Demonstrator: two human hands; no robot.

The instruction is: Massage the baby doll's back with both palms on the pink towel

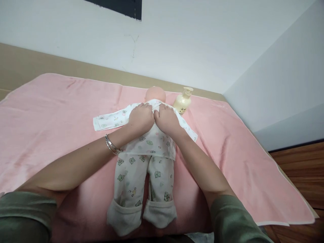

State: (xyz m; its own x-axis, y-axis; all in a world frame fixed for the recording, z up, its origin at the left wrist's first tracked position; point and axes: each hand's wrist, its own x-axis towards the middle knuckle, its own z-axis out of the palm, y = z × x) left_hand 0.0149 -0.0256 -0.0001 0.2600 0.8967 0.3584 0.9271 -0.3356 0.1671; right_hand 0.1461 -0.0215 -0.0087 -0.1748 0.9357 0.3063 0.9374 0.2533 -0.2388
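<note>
A baby doll lies stretched out on a pink sheet, head away from me, dressed in a white top and white trousers with small printed animals. Its bald head shows beyond the collar; its face is hidden. My left hand rests palm down on the upper left of the doll's torso, with bracelets on the wrist. Beside it, my right hand lies palm down on the upper right. Both hands' fingers are laid over the cloth, pointing toward the head, and the thumbs come close together at the middle.
A cream pump bottle stands right of the doll's head. The pink sheet has creases and covers a bed or table whose beige edge runs along the white wall. Wooden flooring shows at the right.
</note>
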